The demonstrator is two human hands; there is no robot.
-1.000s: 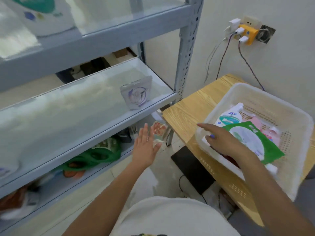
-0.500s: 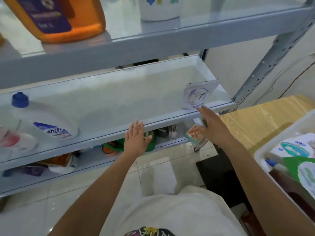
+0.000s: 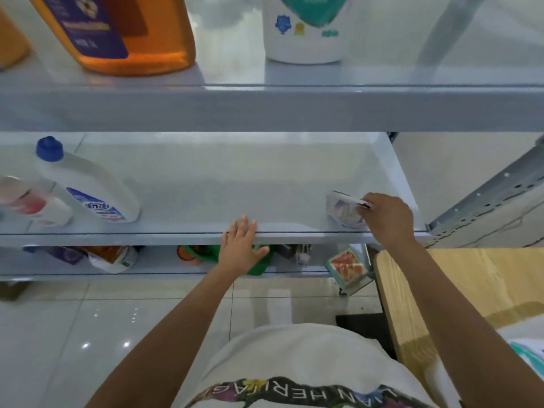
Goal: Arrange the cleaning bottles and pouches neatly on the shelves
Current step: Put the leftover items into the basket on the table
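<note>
At the right end of the middle shelf [image 3: 176, 236], your right hand [image 3: 385, 216] pinches a pale pouch [image 3: 341, 212], purple print unreadable; your left hand [image 3: 240, 248] lies flat, holding nothing

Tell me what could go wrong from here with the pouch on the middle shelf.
1. The right hand pinches the pouch only by its top edge, close to the front lip of the middle shelf; released carelessly, it may topple forward off the shelf.
2. The shelf surface looks glossy, so the pouch's base might slide rather than stand.
3. The left hand is open at the shelf's front edge, well to the side, probably too far to catch a fall.
</note>
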